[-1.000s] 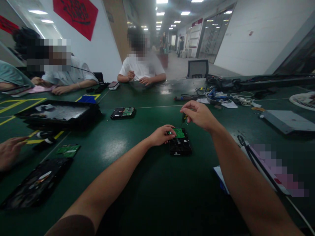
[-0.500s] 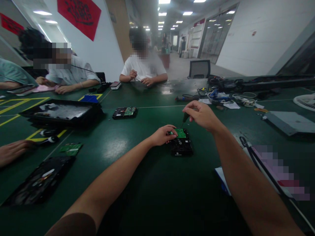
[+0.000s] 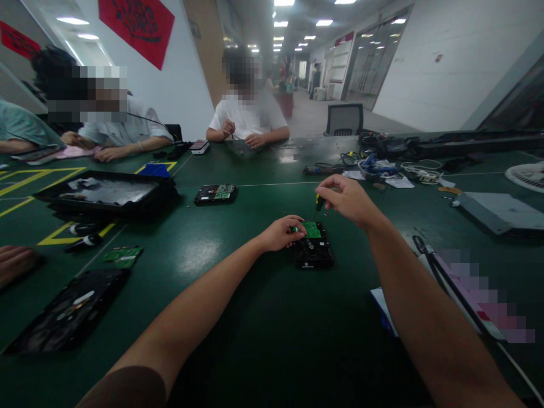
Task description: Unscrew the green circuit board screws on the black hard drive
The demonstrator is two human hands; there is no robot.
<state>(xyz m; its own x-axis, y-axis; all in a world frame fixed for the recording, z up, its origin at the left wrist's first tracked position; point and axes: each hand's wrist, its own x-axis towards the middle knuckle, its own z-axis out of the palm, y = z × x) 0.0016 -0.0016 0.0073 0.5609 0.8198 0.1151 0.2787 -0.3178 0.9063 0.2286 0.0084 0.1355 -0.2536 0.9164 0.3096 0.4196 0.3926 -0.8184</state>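
Observation:
A black hard drive [image 3: 313, 256] with a green circuit board [image 3: 313, 229] on its upper face lies on the table in front of me. My left hand [image 3: 284, 232] grips the drive at its left side, the fingertips curled over the board's edge. Above the far end of the drive, my right hand [image 3: 345, 197] pinches a small screwdriver [image 3: 319, 202] with a black and yellow handle. Its thin shaft points down at the board's far edge; whether the tip sits in a screw is too small to tell.
Another hard drive [image 3: 216, 194] lies farther back. At left are a black tray [image 3: 106, 195], a loose green board [image 3: 123, 257], a larger black drive [image 3: 70, 311] and another person's hand [image 3: 17, 263]. Cables [image 3: 378, 170] and a grey metal box [image 3: 501, 209] occupy the right.
The screwdriver handle has turned in my right hand, with yellow now showing. My left hand stays on the hard drive. At far left, the other person's hand has drawn back leftward.

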